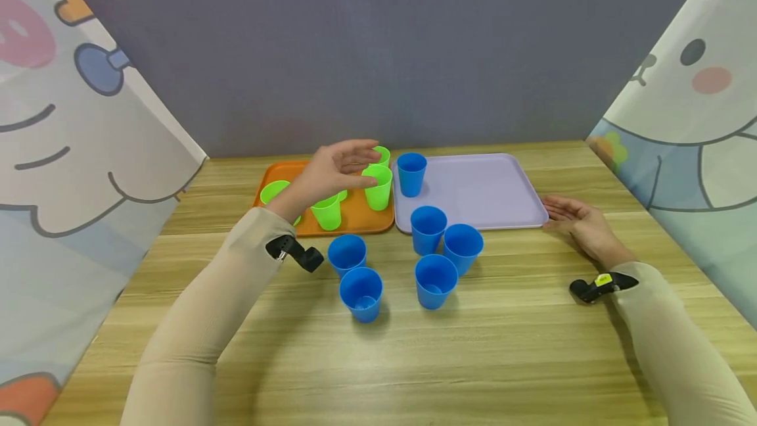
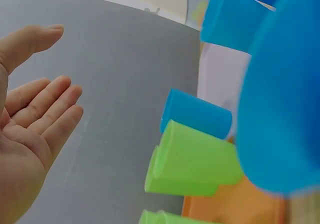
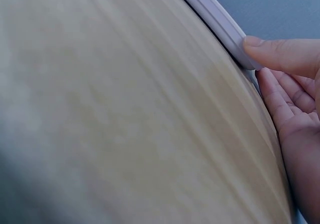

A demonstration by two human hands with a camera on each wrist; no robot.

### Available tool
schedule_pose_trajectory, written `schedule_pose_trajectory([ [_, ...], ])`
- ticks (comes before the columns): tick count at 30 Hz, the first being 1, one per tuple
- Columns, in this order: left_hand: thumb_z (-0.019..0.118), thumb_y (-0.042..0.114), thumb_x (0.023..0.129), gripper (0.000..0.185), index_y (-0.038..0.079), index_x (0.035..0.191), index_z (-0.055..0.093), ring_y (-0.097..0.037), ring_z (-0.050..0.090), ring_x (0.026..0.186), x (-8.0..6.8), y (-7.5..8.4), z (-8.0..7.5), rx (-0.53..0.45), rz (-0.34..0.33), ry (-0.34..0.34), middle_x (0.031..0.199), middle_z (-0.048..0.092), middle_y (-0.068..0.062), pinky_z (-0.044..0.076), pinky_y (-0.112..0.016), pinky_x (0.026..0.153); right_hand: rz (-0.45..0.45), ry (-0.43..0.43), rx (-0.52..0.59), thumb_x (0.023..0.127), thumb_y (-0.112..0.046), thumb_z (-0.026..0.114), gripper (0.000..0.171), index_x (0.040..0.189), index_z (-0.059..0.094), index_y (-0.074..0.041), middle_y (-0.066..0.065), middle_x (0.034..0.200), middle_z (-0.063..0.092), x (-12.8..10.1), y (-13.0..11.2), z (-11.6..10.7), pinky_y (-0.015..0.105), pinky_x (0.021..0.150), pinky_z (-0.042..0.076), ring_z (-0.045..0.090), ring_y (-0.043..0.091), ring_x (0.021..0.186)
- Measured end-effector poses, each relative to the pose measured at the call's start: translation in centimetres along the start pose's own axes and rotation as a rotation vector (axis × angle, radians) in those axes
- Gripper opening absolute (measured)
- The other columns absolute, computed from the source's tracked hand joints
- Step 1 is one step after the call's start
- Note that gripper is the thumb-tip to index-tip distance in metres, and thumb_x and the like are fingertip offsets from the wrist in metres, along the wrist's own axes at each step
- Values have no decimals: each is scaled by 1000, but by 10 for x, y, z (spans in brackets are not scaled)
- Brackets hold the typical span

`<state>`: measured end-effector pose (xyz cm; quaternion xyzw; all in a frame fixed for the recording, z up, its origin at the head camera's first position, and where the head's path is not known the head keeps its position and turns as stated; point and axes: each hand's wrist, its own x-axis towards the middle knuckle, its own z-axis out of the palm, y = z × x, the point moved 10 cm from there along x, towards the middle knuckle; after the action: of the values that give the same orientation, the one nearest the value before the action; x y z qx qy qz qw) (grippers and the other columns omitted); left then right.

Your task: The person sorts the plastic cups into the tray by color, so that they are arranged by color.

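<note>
My left hand [image 1: 334, 169] hovers above the orange tray [image 1: 361, 222], its fingers extended and holding nothing. Close to its fingertips stand bright green cups [image 1: 378, 189], several of them on that tray, partly covered by the hand. A lilac tray [image 1: 473, 189] lies directly to the right, with one blue cup [image 1: 411, 175] upright at its left side. At the lilac tray's front right corner, my right hand [image 1: 582, 225] pinches the rim [image 3: 227, 31] between thumb [image 3: 280, 54] and fingers.
In front of the trays several blue cups stand upright on the wooden table [image 1: 503, 360]: a pair [image 1: 361, 294] at left and a cluster [image 1: 435, 281] at right. A grey panel [image 1: 378, 51] rises behind, and cartoon-printed cloths [image 1: 698, 163] flank the table.
</note>
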<state>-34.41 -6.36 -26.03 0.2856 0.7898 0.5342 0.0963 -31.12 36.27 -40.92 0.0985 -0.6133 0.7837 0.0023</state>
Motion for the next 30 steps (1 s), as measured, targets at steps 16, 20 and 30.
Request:
schedule_pose_trajectory([
  [16, 72, -6, 86, 62, -6, 142, 47, -34, 53, 128, -56, -34, 2, -55, 23, -179, 136, 58, -21, 44, -44, 106, -29, -16, -4, 80, 33, 53, 55, 119, 68, -2, 3, 112, 73, -2, -1, 3, 21, 84, 55, 69, 10, 103],
  [20, 73, -8, 84, 66, -8, 144, 44, -43, 45, 133, -67, -44, 7, -114, 35, -256, 141, 53, -24, 38, -53, 108, -31, -15, -2, 79, 34, 53, 56, 118, 68, -2, 3, 111, 73, -2, -1, 3, 22, 84, 55, 69, 10, 102],
  [30, 76, -5, 82, 76, -12, 146, 35, -42, 38, 138, -86, -61, 27, -192, 70, -430, 148, 39, -34, 28, -62, 112, -28, -13, -15, 80, 34, 52, 57, 118, 69, -4, 2, 112, 73, -1, 0, 2, 21, 84, 55, 69, 9, 102],
])
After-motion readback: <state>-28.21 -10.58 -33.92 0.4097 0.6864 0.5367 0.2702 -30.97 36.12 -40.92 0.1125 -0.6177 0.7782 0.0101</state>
